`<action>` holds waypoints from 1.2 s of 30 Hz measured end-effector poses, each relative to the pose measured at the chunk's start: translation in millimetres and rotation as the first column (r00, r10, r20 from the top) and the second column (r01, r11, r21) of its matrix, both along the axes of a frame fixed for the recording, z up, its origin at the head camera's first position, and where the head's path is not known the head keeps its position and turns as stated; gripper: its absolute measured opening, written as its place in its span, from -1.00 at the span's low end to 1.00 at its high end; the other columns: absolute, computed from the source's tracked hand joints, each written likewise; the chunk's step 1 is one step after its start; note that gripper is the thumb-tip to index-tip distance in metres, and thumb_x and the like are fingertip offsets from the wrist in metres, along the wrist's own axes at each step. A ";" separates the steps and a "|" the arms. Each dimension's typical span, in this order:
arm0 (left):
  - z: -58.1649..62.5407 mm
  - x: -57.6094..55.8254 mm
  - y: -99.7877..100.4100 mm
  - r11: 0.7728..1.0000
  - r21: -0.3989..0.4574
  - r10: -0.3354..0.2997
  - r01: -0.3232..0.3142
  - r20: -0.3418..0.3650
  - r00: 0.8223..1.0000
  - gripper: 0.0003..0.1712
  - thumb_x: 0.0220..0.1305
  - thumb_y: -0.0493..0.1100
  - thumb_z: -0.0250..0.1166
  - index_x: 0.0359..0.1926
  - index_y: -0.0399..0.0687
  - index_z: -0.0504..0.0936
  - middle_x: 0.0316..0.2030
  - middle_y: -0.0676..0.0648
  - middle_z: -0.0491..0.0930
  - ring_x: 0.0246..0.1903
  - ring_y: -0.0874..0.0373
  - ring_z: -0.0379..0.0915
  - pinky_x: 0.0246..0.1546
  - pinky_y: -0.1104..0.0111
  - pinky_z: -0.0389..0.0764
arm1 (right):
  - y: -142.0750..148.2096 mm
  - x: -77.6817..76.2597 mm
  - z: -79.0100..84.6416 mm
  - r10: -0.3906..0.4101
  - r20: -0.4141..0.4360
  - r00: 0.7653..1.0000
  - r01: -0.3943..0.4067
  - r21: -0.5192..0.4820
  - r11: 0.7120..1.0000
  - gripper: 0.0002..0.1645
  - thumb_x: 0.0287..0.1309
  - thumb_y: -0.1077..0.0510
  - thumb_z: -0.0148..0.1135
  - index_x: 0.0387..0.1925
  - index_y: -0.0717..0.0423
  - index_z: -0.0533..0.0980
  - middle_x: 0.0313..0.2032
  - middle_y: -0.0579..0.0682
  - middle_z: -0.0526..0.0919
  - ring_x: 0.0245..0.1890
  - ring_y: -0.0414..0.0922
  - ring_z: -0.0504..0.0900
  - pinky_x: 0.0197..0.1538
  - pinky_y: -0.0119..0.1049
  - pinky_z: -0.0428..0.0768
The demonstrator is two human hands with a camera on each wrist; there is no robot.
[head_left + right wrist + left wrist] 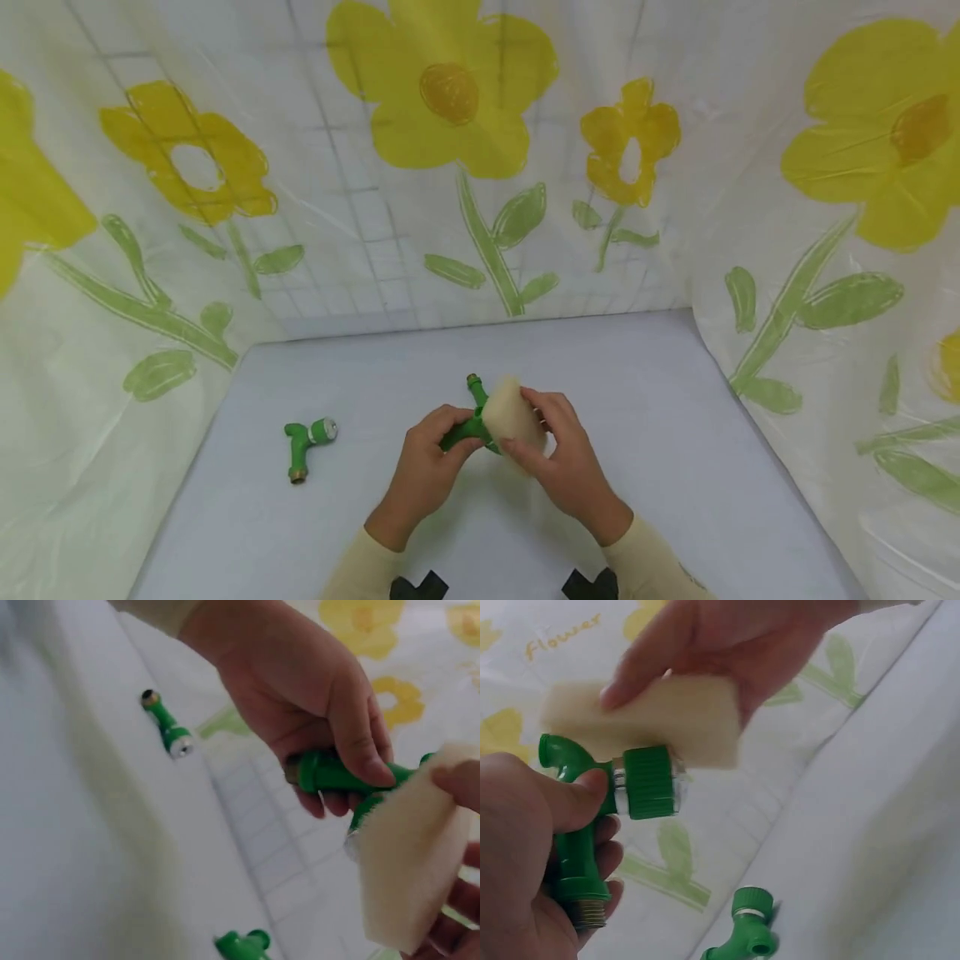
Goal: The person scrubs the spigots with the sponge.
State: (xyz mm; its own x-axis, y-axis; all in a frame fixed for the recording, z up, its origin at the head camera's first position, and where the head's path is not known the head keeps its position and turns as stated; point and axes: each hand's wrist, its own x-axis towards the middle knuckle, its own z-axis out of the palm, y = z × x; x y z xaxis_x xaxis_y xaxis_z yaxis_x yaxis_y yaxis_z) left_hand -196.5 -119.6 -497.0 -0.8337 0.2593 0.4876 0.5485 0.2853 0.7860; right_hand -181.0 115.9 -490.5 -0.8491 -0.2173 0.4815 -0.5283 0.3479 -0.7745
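Observation:
My left hand (422, 467) grips a green plastic tap (577, 847) by its body, thumb across the top. The tap has a ribbed green knob and a brass-coloured threaded end. My right hand (573, 471) holds a thick cream sponge (513, 417) between thumb and fingers. In the left wrist view the sponge is right beside the tap's spout and knob. The right wrist view has the sponge (412, 847) covering part of the tap; whether they touch I cannot tell.
A second green tap (299, 450) lies on the white tabletop (360, 375) to the left. Just beyond my hands lies another green tap (476, 387), partly hidden. Translucent sheeting (300, 283) with painted yellow flowers hangs at the back and sides.

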 end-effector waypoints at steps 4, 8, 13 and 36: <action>1.8 -1.0 -7.3 0.998 0.067 0.018 -0.021 0.052 0.999 -0.68 0.36 -0.38 0.51 0.09 -0.09 0.77 -0.06 0.06 0.71 -0.15 0.10 0.62 -0.18 0.34 0.70 | 0.1 8.6 -3.4 0.097 -0.048 0.994 -0.094 0.065 0.993 -0.16 0.29 0.16 0.63 0.52 0.07 0.46 0.23 -0.06 0.51 0.20 -0.06 0.52 0.14 -0.04 0.66; 4.3 -3.6 -11.8 0.995 0.081 -0.066 0.060 0.072 0.995 -0.68 0.39 -0.41 0.49 0.13 -0.22 0.77 -0.02 -0.02 0.74 -0.11 0.07 0.65 -0.13 0.32 0.73 | 2.8 3.8 0.5 0.116 -0.132 0.984 -0.103 0.098 0.990 -0.10 0.19 0.22 0.68 0.52 0.07 0.47 0.24 0.00 0.51 0.21 0.00 0.54 0.10 0.02 0.70; 10.6 -7.2 -17.0 0.992 0.059 -0.110 0.107 0.038 0.993 -0.66 0.34 -0.36 0.54 0.12 -0.17 0.81 0.00 -0.01 0.76 -0.11 0.06 0.68 -0.15 0.31 0.75 | 11.1 -9.7 3.9 0.055 -0.076 0.996 -0.048 0.098 0.994 -0.20 0.31 0.18 0.59 0.51 0.10 0.48 0.23 -0.05 0.54 0.21 -0.05 0.54 0.10 0.02 0.68; -6.1 -5.8 -27.3 0.912 0.335 -0.351 0.236 0.340 0.872 -0.66 0.45 -0.36 0.45 0.14 -0.51 0.70 -0.10 -0.06 0.78 -0.16 0.18 0.66 -0.16 0.35 0.72 | 20.1 -4.3 6.8 0.501 0.025 0.865 -0.486 -0.206 0.849 -0.22 0.34 0.50 0.38 0.53 0.29 0.38 0.30 0.18 0.50 0.21 0.04 0.54 0.29 -0.16 0.60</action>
State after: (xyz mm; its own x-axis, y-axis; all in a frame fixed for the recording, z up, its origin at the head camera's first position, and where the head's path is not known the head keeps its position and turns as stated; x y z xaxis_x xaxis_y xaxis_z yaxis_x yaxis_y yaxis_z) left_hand -202.3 -146.8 -503.1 -0.8750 0.4252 0.2315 0.2093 -0.0990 0.9728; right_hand -185.3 136.0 -483.7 -0.6885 -0.5300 0.4950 -0.5299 -0.0984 -0.8423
